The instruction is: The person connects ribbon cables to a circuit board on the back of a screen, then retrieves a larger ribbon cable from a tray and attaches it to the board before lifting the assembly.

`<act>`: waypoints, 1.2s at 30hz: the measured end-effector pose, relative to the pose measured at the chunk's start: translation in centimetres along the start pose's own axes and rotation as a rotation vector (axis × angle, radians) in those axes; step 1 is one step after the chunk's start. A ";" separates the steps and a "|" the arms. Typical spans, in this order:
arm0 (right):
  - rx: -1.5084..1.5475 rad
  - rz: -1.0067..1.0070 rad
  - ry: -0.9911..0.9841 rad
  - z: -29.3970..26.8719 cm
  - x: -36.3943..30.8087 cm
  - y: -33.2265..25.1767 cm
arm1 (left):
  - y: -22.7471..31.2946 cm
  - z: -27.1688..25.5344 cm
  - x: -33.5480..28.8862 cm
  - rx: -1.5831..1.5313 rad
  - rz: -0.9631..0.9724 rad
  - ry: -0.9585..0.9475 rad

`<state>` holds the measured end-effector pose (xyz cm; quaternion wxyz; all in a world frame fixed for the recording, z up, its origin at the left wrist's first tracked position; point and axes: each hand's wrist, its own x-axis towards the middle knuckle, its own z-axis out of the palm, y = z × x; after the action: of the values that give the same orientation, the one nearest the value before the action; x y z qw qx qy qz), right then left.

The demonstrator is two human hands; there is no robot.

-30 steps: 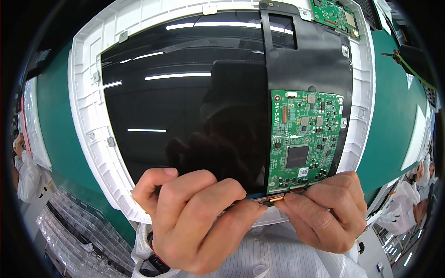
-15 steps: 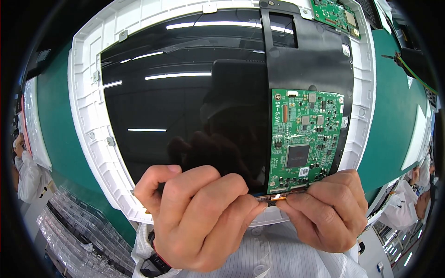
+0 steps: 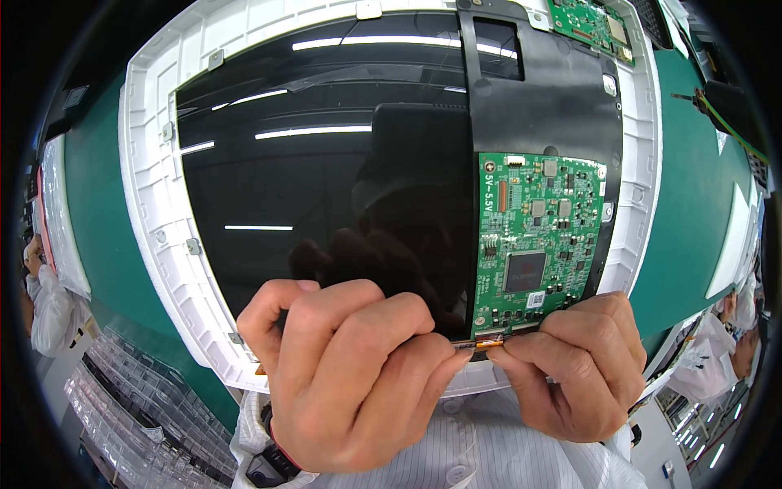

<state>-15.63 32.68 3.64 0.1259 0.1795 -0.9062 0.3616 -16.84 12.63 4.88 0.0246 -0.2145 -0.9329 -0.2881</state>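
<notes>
Between my two hands is an orange flex cable, at the near edge of a green circuit board. My left hand pinches the cable's left end with thumb and forefinger, its other fingers curled above the black glossy panel. From the right, my right hand pinches the cable's other end, knuckles beside the board's lower corner. The board lies on a black plate right of the panel. All of these sit in a white plastic housing. My fingertips partly hide the cable.
A smaller green board is fixed at the housing's far right corner. Clear plastic trays are stacked at lower left. A green mat lies under the housing. Other people in white sleeves work at both sides.
Both hands have shifted slightly at the board's near edge, the left one a little farther away from me. More of the orange flex cable shows between the fingertips. The housing has barely moved.
</notes>
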 end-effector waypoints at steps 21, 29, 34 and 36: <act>-0.019 0.037 -0.070 -0.4 0.3 -0.2 | 0.1 0.1 -0.2 0.004 -0.017 0.002; 0.005 0.048 -0.059 -0.4 0.2 -0.2 | 0.3 0.1 0.0 -0.005 -0.030 -0.012; 0.005 0.045 -0.056 -0.4 0.3 -0.1 | 0.5 -0.1 0.1 0.007 -0.037 -0.038; -0.006 0.038 -0.048 -0.3 0.2 -0.1 | 0.5 -0.1 0.1 0.001 -0.044 -0.044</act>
<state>-15.77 32.80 4.02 0.0977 0.1706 -0.9132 0.3570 -16.70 12.98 5.24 -0.0023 -0.2002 -0.9380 -0.2832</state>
